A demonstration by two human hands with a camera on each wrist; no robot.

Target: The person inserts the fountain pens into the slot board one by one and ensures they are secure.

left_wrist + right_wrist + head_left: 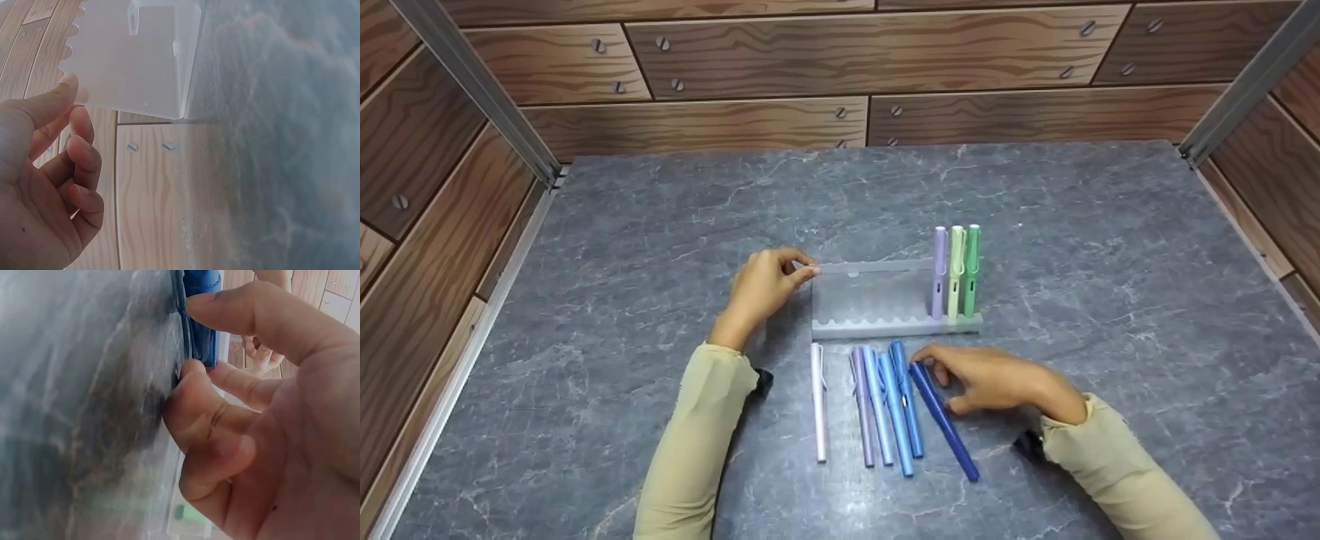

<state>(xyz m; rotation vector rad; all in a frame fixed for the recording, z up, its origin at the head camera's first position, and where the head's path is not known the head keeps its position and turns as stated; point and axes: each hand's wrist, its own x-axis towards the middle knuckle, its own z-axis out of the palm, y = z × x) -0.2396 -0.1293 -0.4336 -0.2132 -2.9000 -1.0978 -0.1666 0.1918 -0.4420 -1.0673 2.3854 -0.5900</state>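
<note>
My left hand (765, 281) pinches the upper left corner of a clear plastic pen stand (870, 296) with thumb and index finger; the left wrist view shows the stand's notched edge (70, 50). In the stand's right end stand a lilac pen (939, 270), a pale green pen (956, 274) and a green pen (972, 270). My right hand (990, 379) has curled fingers about the capped end of a dark blue pen (949, 427), which lies slanted on the table. In the right wrist view, the thumb lies against the blue cap (201, 332) and the index fingertip is by its end.
Left of the dark blue pen lie a white pen (818, 405), a purple pen (863, 409) and several blue pens (896, 420), roughly side by side before the stand. Wood-patterned walls (877, 56) border the grey marbled tabletop (660, 217) at the back and sides.
</note>
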